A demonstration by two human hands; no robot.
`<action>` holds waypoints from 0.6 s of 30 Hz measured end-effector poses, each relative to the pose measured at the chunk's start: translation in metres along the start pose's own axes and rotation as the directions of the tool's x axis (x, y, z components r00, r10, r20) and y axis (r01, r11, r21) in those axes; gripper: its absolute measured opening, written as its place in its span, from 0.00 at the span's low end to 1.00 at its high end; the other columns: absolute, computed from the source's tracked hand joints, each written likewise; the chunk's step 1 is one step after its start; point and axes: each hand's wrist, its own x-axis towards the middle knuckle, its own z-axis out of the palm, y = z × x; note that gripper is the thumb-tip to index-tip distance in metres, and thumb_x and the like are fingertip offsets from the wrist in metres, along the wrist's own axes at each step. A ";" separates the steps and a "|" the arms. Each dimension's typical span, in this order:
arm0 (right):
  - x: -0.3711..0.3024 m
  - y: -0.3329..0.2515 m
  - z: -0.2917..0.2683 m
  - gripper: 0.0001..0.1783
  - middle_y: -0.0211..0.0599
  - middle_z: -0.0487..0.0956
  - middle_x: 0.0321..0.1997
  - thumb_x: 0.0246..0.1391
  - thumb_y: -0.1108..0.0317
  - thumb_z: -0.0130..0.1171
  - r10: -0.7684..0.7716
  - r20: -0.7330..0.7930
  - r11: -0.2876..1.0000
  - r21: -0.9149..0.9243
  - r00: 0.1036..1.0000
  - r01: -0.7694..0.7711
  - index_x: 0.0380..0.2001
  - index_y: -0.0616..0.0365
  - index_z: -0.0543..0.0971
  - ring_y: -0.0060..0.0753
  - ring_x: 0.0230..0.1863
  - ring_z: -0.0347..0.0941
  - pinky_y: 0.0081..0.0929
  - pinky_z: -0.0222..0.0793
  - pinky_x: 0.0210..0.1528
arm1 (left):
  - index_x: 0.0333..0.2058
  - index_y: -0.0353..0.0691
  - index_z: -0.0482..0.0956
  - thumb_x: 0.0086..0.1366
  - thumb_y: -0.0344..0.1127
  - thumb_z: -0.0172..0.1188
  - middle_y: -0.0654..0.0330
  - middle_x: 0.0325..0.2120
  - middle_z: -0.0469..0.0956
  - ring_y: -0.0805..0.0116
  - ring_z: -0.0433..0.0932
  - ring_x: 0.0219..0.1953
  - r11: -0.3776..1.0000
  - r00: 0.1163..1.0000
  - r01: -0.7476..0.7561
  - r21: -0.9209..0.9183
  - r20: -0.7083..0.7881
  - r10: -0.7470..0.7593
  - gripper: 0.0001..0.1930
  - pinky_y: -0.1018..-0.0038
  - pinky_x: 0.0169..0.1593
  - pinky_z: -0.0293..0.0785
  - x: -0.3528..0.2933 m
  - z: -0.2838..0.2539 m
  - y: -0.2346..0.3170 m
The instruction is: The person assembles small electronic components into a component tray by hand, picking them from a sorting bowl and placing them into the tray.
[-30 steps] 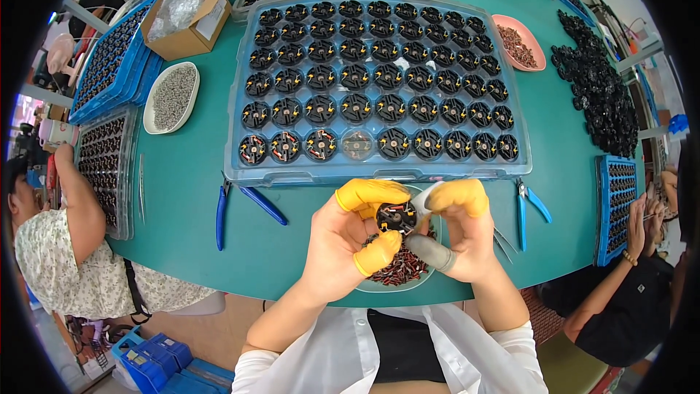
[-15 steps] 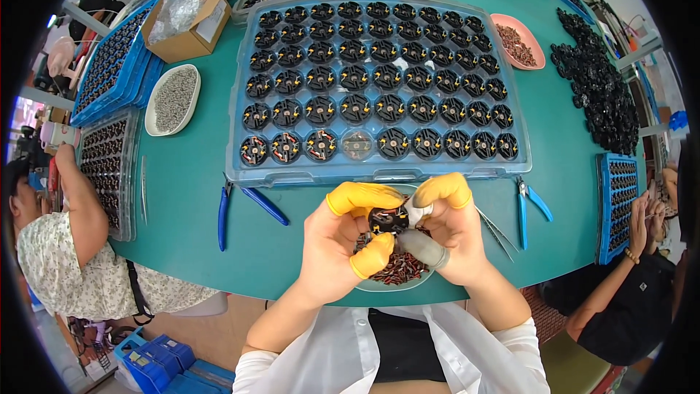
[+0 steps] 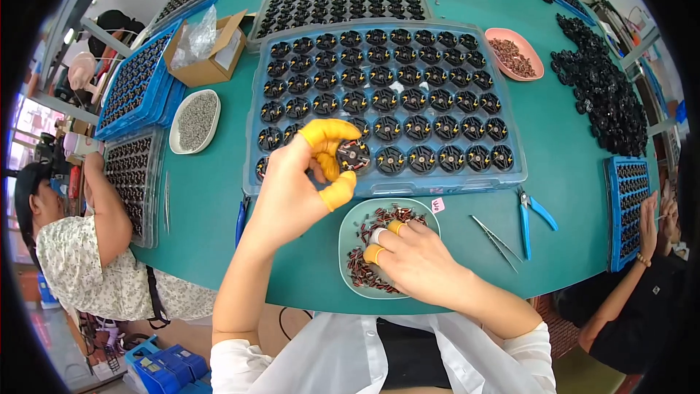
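Room: pale walls and grey metal posts (image 3: 643, 45) round the sides, brownish floor (image 3: 270, 321) below; the fisheye's black rim cuts the edges off.
Table: big green worktop (image 3: 580, 197), pretty crowded, far end runs out of frame.
Neighbours: one person (image 3: 87, 255) in a floral top on the left, another (image 3: 620, 314) in black on the right, both partly cropped.
Main tray: clear-and-blue tray (image 3: 437, 184) in the middle, rows of round black parts; the left hand blocks a bit of its near-left corner.
Left hand: this hand (image 3: 288, 186), in yellow finger covers, has thumb and fingers curled round one round black part (image 3: 354, 157), pinching it above the tray's near edge.
Right hand: the other one (image 3: 423, 259) is down in the pale green bowl (image 3: 343, 241), fingers bunched close; tips are buried, so can't tell if they're gripping anything.
Pliers: blue pair (image 3: 525, 226) on the right; the left pair (image 3: 240, 222) is mostly behind the forearm.
Tweezers: metal pair (image 3: 497, 241), lying right of the bowl.
Tiny bits: dark-red cylinders (image 3: 361, 275) fill the bowl, too small to make out properly.
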 end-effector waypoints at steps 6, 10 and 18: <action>-0.001 -0.003 0.001 0.13 0.28 0.65 0.27 0.29 0.70 0.56 0.000 0.051 1.000 -0.015 0.999 0.001 0.27 0.52 0.74 0.30 0.33 0.63 0.26 0.58 0.35 | 0.29 0.38 0.73 0.36 0.34 0.67 0.63 0.18 0.66 0.70 0.65 0.23 0.653 0.988 -0.115 0.749 0.016 0.156 0.18 0.77 0.27 0.63 0.009 0.004 -0.009; -0.002 0.000 0.001 0.14 0.29 0.65 0.27 0.28 0.70 0.58 -0.011 0.050 1.000 -0.019 0.999 0.012 0.26 0.52 0.74 0.31 0.34 0.63 0.26 0.58 0.36 | 0.33 0.40 0.75 0.36 0.33 0.65 0.61 0.21 0.65 0.66 0.64 0.26 0.696 0.978 -0.206 0.687 0.114 0.177 0.19 0.74 0.32 0.63 0.011 -0.008 -0.003; -0.001 0.003 0.005 0.11 0.30 0.69 0.23 0.26 0.72 0.59 0.054 -0.192 0.969 0.246 0.980 -0.005 0.21 0.56 0.71 0.34 0.27 0.65 0.29 0.64 0.31 | 0.33 0.45 0.76 0.39 0.34 0.63 0.61 0.26 0.65 0.62 0.62 0.33 0.651 0.904 -0.374 0.660 0.417 0.097 0.17 0.70 0.40 0.58 0.029 -0.019 -0.003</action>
